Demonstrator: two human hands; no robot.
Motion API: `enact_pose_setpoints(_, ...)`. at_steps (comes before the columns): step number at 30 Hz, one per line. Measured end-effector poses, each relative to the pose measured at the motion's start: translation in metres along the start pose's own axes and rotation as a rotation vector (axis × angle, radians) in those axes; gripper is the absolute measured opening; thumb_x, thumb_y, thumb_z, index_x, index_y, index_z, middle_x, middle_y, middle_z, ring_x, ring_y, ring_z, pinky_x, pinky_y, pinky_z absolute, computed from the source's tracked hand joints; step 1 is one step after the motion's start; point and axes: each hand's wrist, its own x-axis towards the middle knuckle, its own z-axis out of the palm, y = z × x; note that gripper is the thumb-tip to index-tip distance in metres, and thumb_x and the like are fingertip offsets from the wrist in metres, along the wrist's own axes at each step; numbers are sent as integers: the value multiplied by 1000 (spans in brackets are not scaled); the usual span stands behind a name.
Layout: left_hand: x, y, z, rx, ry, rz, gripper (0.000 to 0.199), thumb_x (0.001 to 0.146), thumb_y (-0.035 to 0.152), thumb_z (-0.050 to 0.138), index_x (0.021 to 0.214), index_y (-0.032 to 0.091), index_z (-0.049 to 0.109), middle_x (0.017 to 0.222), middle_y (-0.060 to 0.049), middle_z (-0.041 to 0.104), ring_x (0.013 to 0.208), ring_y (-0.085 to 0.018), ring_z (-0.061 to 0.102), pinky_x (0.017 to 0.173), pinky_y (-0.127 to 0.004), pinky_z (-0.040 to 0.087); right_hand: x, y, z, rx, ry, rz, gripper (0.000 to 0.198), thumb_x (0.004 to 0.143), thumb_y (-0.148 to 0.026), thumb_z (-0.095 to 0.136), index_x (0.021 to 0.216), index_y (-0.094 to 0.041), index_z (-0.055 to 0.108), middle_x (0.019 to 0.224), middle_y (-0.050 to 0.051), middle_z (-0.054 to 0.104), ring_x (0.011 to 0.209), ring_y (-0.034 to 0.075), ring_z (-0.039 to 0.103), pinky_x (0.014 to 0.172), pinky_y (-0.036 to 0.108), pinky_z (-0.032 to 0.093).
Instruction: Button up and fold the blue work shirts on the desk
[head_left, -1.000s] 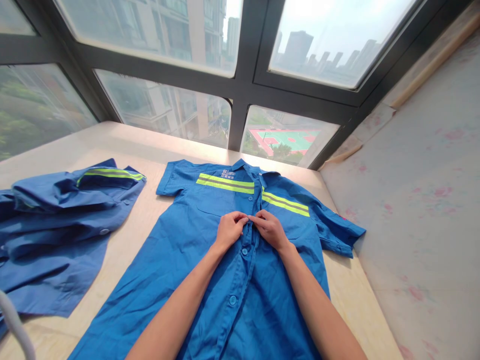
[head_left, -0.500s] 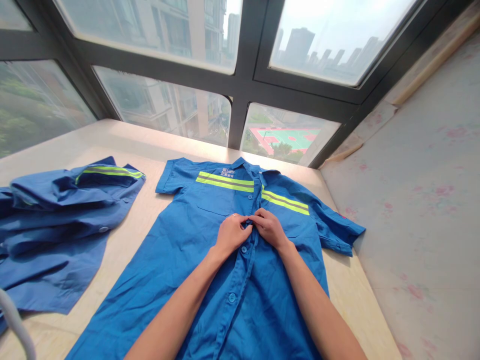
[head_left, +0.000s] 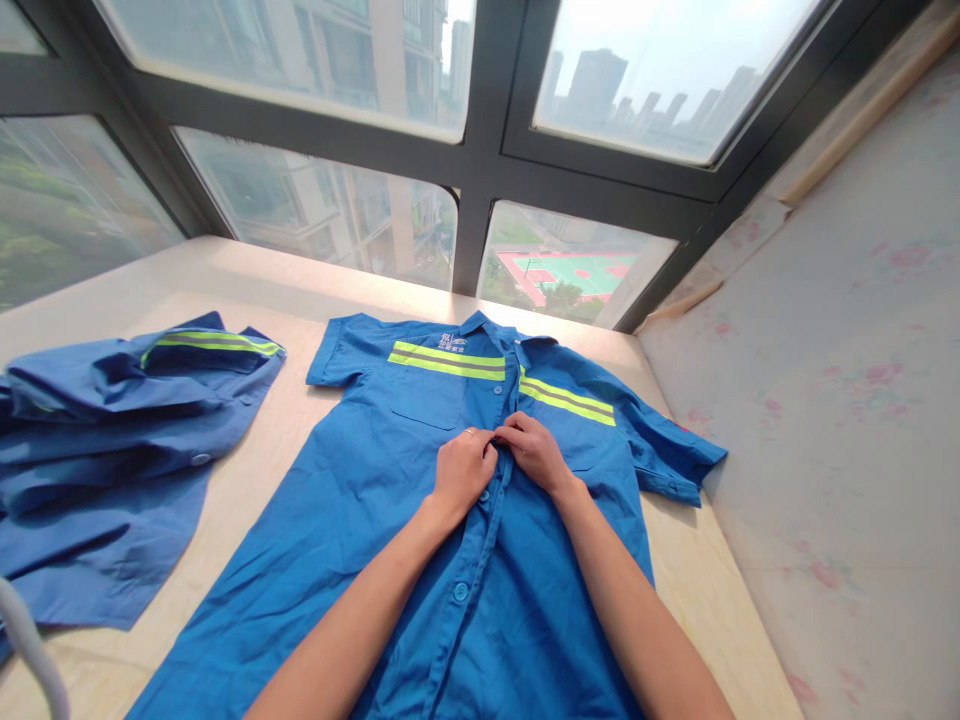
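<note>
A blue short-sleeved work shirt [head_left: 360, 500] with yellow-green reflective stripes lies face up, collar toward the window. At its front placket, about chest height, my left hand [head_left: 465, 468] and my right hand [head_left: 531, 450] meet with fingertips almost touching. Both pinch the placket fabric; any button between the fingers is hidden. One blue button [head_left: 498, 390] shows above my hands. Another button [head_left: 460, 592] sits below, and one beside my left hand is partly covered. The shirt's front edges lie close together, with the right-hand flap slightly raised along its edge.
A second blue garment [head_left: 112, 480] with a reflective stripe lies rumpled at the left on the pale surface [head_left: 247, 400]. A grey curved tube [head_left: 34, 650] crosses the lower left corner. Dark window frames [head_left: 480, 170] stand behind, and a flowered wall [head_left: 840, 400] bounds the right.
My fingers have shifted slightly at the placket, the left hand curling more and covering part of the button below it. The whole view has moved a little; the shirt stays in place.
</note>
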Motion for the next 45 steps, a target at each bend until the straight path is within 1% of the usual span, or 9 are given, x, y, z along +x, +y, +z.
enact_pose_setpoints(7, 0, 1, -1, -34, 18, -37, 31, 91, 19, 50, 110, 24, 73, 108, -4, 74, 98, -20, 68, 85, -27, 50, 3, 0, 1, 104, -4, 23, 23, 96, -13, 50, 96, -21, 72, 90, 6, 60, 84, 18, 57, 76, 30, 48)
enact_pose_setpoints(12, -1, 2, 0, -18, 36, 15, 27, 91, 27, 55, 111, 24, 72, 107, -5, 73, 97, -21, 68, 82, -29, 51, 3, 1, -1, 184, -27, 47, 22, 91, -8, 51, 93, -21, 68, 90, 6, 59, 87, 20, 57, 79, 33, 48)
enact_pose_setpoints(16, -1, 2, 1, -24, 24, 27, 27, 91, 23, 53, 110, 25, 72, 108, -5, 73, 97, -20, 68, 81, -28, 51, 3, 3, -1, 232, -33, 69, 21, 89, -7, 52, 92, -22, 67, 91, 5, 59, 88, 20, 57, 80, 34, 48)
enact_pose_setpoints(20, 1, 2, 1, -66, 32, 0, 28, 89, 20, 54, 107, 24, 74, 108, -6, 74, 96, -22, 69, 81, -29, 51, 3, 3, -1, 229, -47, 71, 21, 89, -6, 52, 91, -22, 67, 91, 5, 59, 89, 20, 57, 80, 34, 48)
enact_pose_setpoints(23, 3, 0, 1, -142, 43, -11, 32, 84, 18, 57, 112, 23, 73, 104, -5, 76, 95, -22, 69, 83, -29, 51, 2, 3, -1, 215, -59, 76, 21, 90, -6, 51, 92, -21, 66, 92, 5, 59, 89, 20, 57, 80, 34, 47)
enact_pose_setpoints(27, 6, -2, 2, -254, 64, -69, 41, 79, 16, 59, 118, 22, 70, 93, -3, 77, 83, -20, 70, 77, -28, 51, 2, 2, 0, 213, -61, 88, 20, 91, -7, 51, 93, -22, 65, 94, 6, 59, 91, 21, 57, 82, 35, 46)
enact_pose_setpoints(30, 7, -4, 1, -311, 59, -81, 40, 78, 16, 60, 116, 21, 70, 92, -3, 77, 78, -19, 69, 75, -28, 50, 2, 1, 0, 212, -66, 93, 20, 92, -8, 51, 94, -22, 65, 95, 6, 59, 91, 21, 57, 83, 35, 46)
enact_pose_setpoints(37, 9, -9, 1, -421, 41, -87, 40, 77, 14, 58, 115, 19, 69, 95, -4, 77, 76, -18, 70, 70, -27, 50, 4, -1, -1, 205, -57, 104, 19, 94, -12, 50, 97, -21, 66, 95, 7, 60, 91, 21, 57, 81, 35, 46)
enact_pose_setpoints(45, 7, -9, 2, -435, 49, -85, 35, 77, 14, 57, 110, 21, 69, 93, -3, 76, 74, -18, 69, 66, -26, 49, 5, -1, 0, 217, -61, 115, 19, 95, -14, 50, 97, -22, 67, 96, 6, 60, 91, 21, 57, 83, 36, 45)
